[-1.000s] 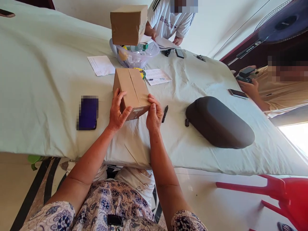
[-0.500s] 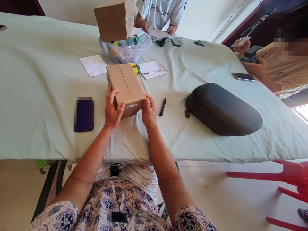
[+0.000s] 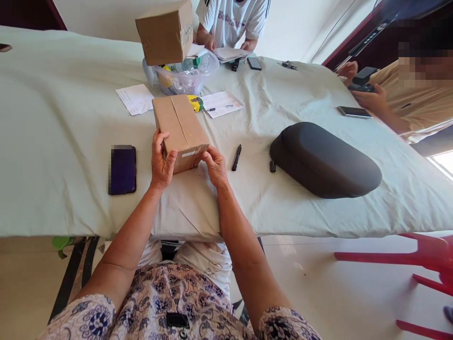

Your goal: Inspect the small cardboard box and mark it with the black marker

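A closed brown cardboard box (image 3: pixel 182 123) with a seam along its top rests on the cloth in front of me, its near end printed with dark marks. My left hand (image 3: pixel 162 163) grips the box's left side, thumb at the near end and fingers along the side. At the near right corner, my right hand (image 3: pixel 215 166) holds the edge with thumb and fingers. Its fingertips are partly hidden behind the corner. To the right of that hand lies a black marker pen (image 3: pixel 237 157). Left of the box is a dark phone (image 3: pixel 123 170).
Behind the box stand a yellow-green tape measure (image 3: pixel 196 103), printed papers (image 3: pixel 222 104) and a clear plastic basin (image 3: pixel 191 80) bearing another cardboard box (image 3: pixel 161 38). A dark grey case (image 3: pixel 325 160) lies right. Two people sit or stand beyond the table; a red stool (image 3: pixel 424 255) is at lower right.
The view has shifted slightly. My right thumb has moved inward from the box's corner onto its near end. The person at right has lowered a small white item out of sight.
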`<state>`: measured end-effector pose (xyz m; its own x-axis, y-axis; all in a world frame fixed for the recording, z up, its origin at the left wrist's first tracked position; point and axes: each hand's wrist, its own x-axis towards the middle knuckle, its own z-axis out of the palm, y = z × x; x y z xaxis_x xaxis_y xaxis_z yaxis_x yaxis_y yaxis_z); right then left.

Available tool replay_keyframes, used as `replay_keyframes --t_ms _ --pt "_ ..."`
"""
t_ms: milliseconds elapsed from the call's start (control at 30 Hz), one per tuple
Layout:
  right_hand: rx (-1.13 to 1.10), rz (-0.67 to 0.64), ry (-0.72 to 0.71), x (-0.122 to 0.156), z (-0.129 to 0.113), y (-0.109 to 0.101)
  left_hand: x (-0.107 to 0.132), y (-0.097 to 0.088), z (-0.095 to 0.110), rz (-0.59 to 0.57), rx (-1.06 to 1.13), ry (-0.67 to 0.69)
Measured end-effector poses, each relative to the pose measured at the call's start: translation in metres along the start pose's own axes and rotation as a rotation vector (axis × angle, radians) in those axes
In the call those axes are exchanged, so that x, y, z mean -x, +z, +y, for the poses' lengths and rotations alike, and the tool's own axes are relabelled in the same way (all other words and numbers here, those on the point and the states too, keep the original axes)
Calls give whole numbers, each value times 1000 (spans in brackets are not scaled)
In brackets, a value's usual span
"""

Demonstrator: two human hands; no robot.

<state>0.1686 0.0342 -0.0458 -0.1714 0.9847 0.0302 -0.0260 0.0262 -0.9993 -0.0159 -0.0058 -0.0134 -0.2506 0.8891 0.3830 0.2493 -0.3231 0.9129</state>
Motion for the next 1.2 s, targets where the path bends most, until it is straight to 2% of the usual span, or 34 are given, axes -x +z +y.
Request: replay_keyframes --t_ms 100,167,267,367,500,600,667,767,833,900,1000,1100,1200 --pt "63 -123 62 1 -1 -8 -2 -1 -3 -6 -2 -9" --pt "161 -147 103 2 -3 -11 -3 -2 -5 -5 4 -14" --pt "308 -116 134 4 -6 -10 -5 -3 -7 0 8 -20" --pt "362 -89 145 5 -7 -5 -6 -4 -6 2 3 -20" --pt "407 -48 79 5 -6 0 -7 -7 -2 30 1 -17" --pt "401 50 -29 4 -6 0 -4 -6 2 97 -4 -54" --pt "399 174 -99 3 -7 -4 -1 -2 3 111 46 -150" --pt "383 363 -190 3 -11 -14 7 6 -3 25 178 -352" --pt "357 433 -213 3 -13 -18 11 10 -10 1 152 -440" --pt "345 431 -209 3 -14 -19 14 12 -18 32 -3 -466" --pt "384 359 -222 3 -15 -14 14 10 -23 63 -186 -470" --pt "421 335 -240 4 -15 -8 12 9 -17 70 -151 -448" --pt "405 307 -232 5 -15 -5 10 10 -5 26 -84 -356"
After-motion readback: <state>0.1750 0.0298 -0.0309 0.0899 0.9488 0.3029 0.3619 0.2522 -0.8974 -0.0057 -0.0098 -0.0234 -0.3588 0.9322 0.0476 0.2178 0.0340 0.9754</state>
